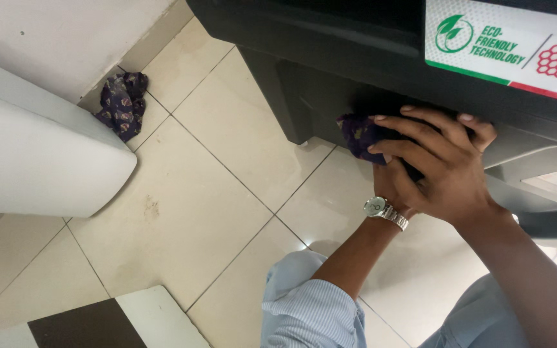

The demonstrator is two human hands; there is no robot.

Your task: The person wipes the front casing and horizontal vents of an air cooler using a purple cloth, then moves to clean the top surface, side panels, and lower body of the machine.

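Observation:
My right hand (443, 164) lies with its fingers spread over a dark purple patterned cloth (354, 134) and presses it against the lower front of a black machine (330, 58). My left hand (389, 185) is tucked under the right one, so only its wrist and a silver watch (381, 209) show. What the left fingers do is hidden. Both forearms come up from the bottom right, with light blue striped sleeves rolled back.
A second crumpled dark patterned cloth (124, 103) lies on the cream floor tiles (188, 212) by the wall corner. A white rounded appliance (40, 161) stands at left. A white and dark brown panel (98, 322) sits at the bottom left.

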